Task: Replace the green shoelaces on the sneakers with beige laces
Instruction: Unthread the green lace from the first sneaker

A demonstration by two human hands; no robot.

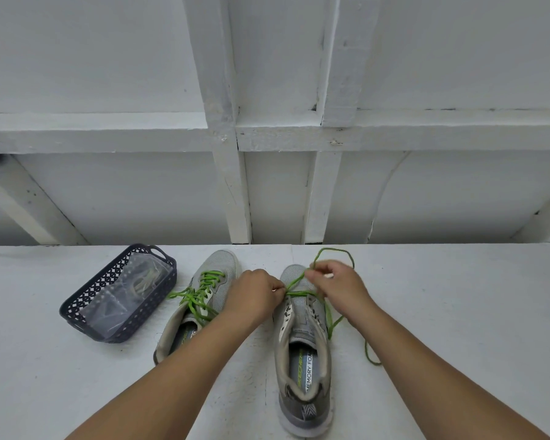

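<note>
Step in hand: unlacing the right sneaker (302, 341); I judge its green lace (299, 293) is out of all but the far eyelets near the toe, where one bar crosses.
Left grip: my left hand (257, 293) pinches the green lace at the left side of that last bar, fingers curled onto it.
Right grip: my right hand (334, 282) pinches the freed run of the same lace just above the toe; a loop (334, 250) arcs past it on the far side and the tail (367, 350) trails down the bench (458, 312) to the right of the shoe.
Left sneaker (200, 300): fully laced in green, lying just left of my left wrist, not yet started.
Beige laces (143, 279): inside a clear bag in the dark basket (77, 308), far left on the bench, well apart from my hands.
Next move calls for: drawing the lace clear through the last eyelets without snagging, I think, then setting it aside.
</note>
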